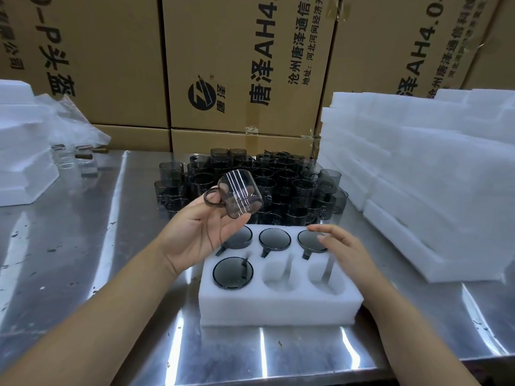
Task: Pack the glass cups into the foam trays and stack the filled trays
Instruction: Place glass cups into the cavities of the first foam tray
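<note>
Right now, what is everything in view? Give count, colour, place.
foam tray: one, white, table centre, six pockets
packed cups: four, smoky grey, upside down in tray; two near pockets empty
held cup: one, smoky grey, in left hand
loose cups: many, smoky grey, behind tray
foam stack: many, white, right
foam pieces: several, white, left
cardboard boxes: several, brown, behind
table: one, steel
left hand: holds cup above tray
right hand: open, over far-right packed cup

Smoky grey see-through cup [241,193] up there, streaked with white glints, the same dark grey on the packed cups [274,239] in the pure white foam tray [278,302] and the heap [278,174] behind, silvery table [83,246] flashing bright stripes, white foam stacks [418,176], brown boxes [237,65] in bold black print.
</note>
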